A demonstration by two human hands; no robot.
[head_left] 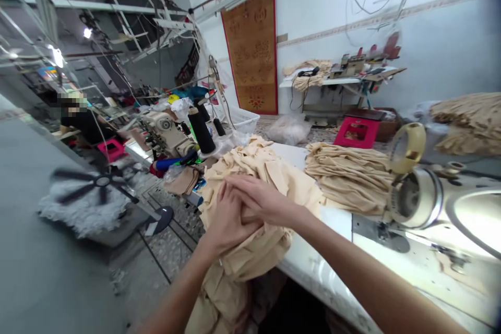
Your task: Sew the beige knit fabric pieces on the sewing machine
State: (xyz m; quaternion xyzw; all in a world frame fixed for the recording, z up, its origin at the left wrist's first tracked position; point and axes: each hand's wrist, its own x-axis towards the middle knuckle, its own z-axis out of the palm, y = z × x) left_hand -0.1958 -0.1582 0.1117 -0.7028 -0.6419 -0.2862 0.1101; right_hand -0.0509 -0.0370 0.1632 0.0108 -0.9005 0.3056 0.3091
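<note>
Well, your two bare hands are together, not apart: your right hand (266, 201) lies across your left hand (229, 219), the fingers straight and close, palm against the back of the other hand. Neither hand grips anything. Both sit right over a heap of beige fabric (250, 167), though you cannot tell how firmly they touch it. The heap lies on a white sewing table (313, 266). To the heap's right are two more beige bundles, a folded bundle (348, 180) and a farther bundle (465, 120), plus one sewing machine (415, 198). Beyond the heap stand three black thread cones (201, 130) beside one cream overlock machine (166, 133). Left of the heap, one floor fan (102, 181) shows blurred blades.
</note>
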